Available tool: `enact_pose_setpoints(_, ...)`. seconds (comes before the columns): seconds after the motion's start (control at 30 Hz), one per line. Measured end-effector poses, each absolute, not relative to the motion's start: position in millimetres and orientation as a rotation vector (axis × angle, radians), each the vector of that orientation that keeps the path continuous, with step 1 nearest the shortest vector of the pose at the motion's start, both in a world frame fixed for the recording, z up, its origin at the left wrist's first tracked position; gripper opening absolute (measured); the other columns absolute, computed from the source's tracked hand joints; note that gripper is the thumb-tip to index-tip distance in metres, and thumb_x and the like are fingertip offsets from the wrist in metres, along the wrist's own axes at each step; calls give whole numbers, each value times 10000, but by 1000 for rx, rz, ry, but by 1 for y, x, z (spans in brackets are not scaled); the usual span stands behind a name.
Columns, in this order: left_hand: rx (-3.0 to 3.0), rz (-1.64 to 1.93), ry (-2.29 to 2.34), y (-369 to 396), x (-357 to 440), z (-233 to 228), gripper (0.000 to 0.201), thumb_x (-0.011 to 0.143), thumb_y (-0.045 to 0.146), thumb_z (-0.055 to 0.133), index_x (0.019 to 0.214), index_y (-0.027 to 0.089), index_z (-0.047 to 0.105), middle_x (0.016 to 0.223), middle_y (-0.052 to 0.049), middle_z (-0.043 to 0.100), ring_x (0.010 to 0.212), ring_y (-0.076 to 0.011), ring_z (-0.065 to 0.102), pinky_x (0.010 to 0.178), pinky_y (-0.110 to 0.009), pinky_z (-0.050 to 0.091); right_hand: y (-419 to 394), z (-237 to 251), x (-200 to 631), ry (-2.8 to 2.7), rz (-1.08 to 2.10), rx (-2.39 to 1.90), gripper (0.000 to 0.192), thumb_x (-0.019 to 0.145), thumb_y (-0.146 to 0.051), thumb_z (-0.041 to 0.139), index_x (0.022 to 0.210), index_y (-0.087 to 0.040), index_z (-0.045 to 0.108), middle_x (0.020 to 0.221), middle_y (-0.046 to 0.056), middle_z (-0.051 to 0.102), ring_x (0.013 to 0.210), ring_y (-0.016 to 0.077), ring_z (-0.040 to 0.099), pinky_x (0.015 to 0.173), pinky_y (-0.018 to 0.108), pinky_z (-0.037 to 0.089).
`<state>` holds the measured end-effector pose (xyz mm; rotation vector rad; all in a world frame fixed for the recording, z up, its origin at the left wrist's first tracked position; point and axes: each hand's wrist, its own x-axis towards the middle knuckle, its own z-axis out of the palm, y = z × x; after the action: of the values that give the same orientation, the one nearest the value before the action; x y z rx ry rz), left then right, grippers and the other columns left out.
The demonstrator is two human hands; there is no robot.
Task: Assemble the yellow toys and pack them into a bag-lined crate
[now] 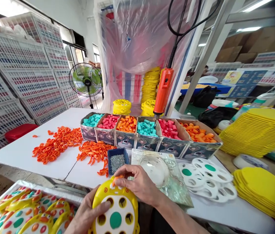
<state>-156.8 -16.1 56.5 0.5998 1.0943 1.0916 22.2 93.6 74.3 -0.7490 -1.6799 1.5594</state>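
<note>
1. Your left hand (86, 213) wraps the left edge of the yellow toy shell (115, 211), fingers curled over the face w/ the thumb side underneath; it's clamped on the shell, prob. to keep it steady at the table edge, close to your body
2. Your right hand (137, 182) sits at the top rim of the shell, fingertips pinched together on a small orange piece (117, 177) and pressing it against the shell; hand nearly closed, only the pinch working
3. The shell lies face up, green centre disc and ring of round holes showing, so the top edge is easy to reach
4. Blue tray of screws (117, 161) stands just beyond the shell, near the right hand, w/ loose orange pieces (59, 146) heaped to its left on the white table (17, 152)
5. Row of cardboard bins (149, 135) holds teal, pink & orange caps, sorted by colour, in reach
6. Orange electric screwdriver (163, 92) hangs on its cable above the bins, tip down
7. Finished toys (22, 214) are stacked lower left; white discs (207, 177) and yellow plates (261, 191) wait on the right
</note>
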Motion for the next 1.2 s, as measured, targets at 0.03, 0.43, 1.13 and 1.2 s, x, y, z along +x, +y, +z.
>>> enact_pose_setpoints(0.03,610,1095,1092,-16,-156,57,641,693,399,910,1216,164,624,912,-114,827,774,-313,792,691,-365,626,90,74,23,-1706,1490,-772,217,783,-400,836,892,-219,788,855,11,762,790,162,660,751,277,496)
enact_pose_setpoints(0.43,942,1038,1297,-18,-157,50,520,703,537,858,1017,172,662,812,-35,771,684,-202,707,594,-236,542,77,71,37,-1787,1217,-823,203,890,-438,742,874,-236,758,902,19,697,899,183,632,830,299,479)
enact_pose_setpoints(1.13,1140,944,1450,-19,-151,58,425,679,547,822,874,195,685,759,-10,701,704,-198,621,615,-231,525,77,78,52,-1842,1548,-796,239,906,-389,682,1068,-220,728,1011,37,745,925,193,647,814,296,491)
enact_pose_setpoints(1.2,1200,932,1492,-19,-150,60,389,691,518,812,857,193,678,750,-4,688,704,-190,608,616,-220,512,77,78,52,-1801,1647,-789,269,893,-415,691,1041,-196,743,944,43,754,851,183,659,738,275,492)
